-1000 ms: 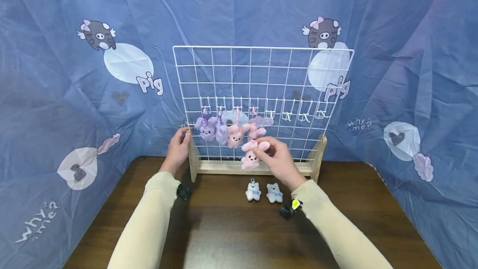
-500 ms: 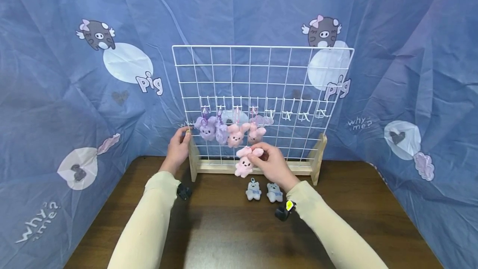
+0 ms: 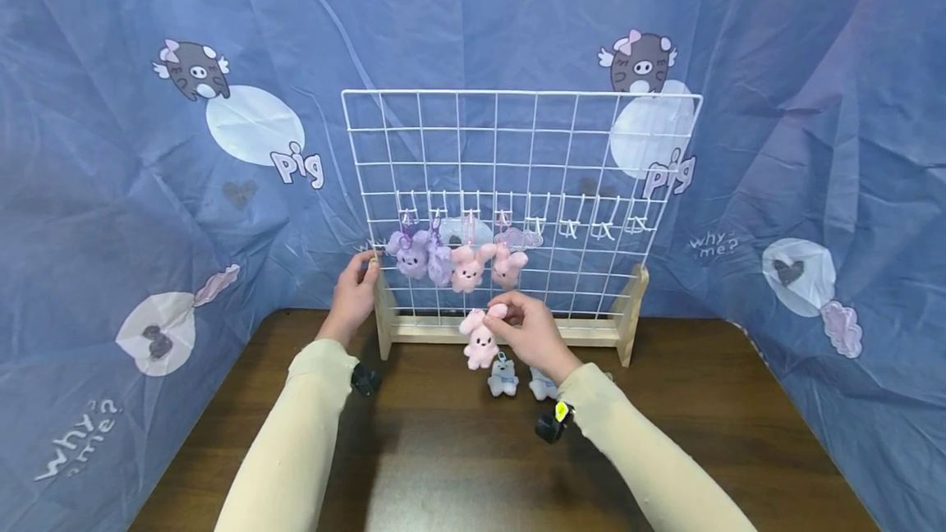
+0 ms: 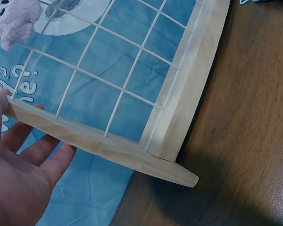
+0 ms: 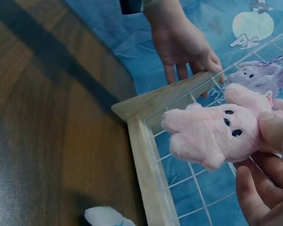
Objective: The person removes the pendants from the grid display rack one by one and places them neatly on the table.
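Observation:
My right hand [image 3: 534, 332] pinches a pink plush bunny keychain [image 3: 482, 343] by its head and ear, low in front of the white wire grid rack [image 3: 550, 162]. In the right wrist view the bunny [image 5: 212, 134] faces the camera, thumb at its head. My left hand [image 3: 353, 295] grips the left wooden post [image 4: 108, 146] near its top, thumb in front and fingers behind. Two purple bunny keychains [image 3: 411, 255] and two pink ones [image 3: 468, 268] hang from the hooks at left. White plush bears with blue bows [image 3: 503, 378] lie on the table; the right one is partly behind my right hand.
Several bare white hooks [image 3: 569, 228] line the right half of the grid. A wooden crossbar [image 3: 443, 333] joins the posts at the bottom. Blue printed cloth [image 3: 414, 15] surrounds the brown table [image 3: 443, 466] at the back and sides.
My right hand has moved down and left with the pink bunny, away from the hanging pink bunnies toward the table. My left hand stays at the post.

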The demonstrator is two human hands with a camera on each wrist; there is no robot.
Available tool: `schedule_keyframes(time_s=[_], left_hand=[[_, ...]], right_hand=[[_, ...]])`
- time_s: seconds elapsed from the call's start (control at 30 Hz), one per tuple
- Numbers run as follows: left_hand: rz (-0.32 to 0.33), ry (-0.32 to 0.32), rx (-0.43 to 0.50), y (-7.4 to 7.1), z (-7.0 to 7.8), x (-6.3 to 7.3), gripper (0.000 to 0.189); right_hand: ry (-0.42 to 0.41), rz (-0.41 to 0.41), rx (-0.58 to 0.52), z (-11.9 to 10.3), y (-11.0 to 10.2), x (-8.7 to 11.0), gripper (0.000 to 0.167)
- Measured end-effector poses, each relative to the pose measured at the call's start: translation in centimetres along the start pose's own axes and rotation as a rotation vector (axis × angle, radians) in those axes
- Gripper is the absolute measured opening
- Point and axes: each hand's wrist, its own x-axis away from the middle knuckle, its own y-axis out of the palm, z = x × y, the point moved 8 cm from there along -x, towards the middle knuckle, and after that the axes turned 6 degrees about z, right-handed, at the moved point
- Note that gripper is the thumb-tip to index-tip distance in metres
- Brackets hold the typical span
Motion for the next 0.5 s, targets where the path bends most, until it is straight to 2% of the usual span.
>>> schedule_keyframes(time_s=[0.33, 0.5], left_hand=[[-0.002, -0.001, -0.002, 0.0, 0.3, 0.1, 0.036], [-0.002, -0.001, 0.002, 0.0, 0.3, 0.2, 0.035]], right_hand=[[-0.022, -0.018, 0.111, 0.6, 0.8, -0.1, 0.021], [-0.003, -0.023, 0.098, 1.3, 1.2, -0.1, 0.018]])
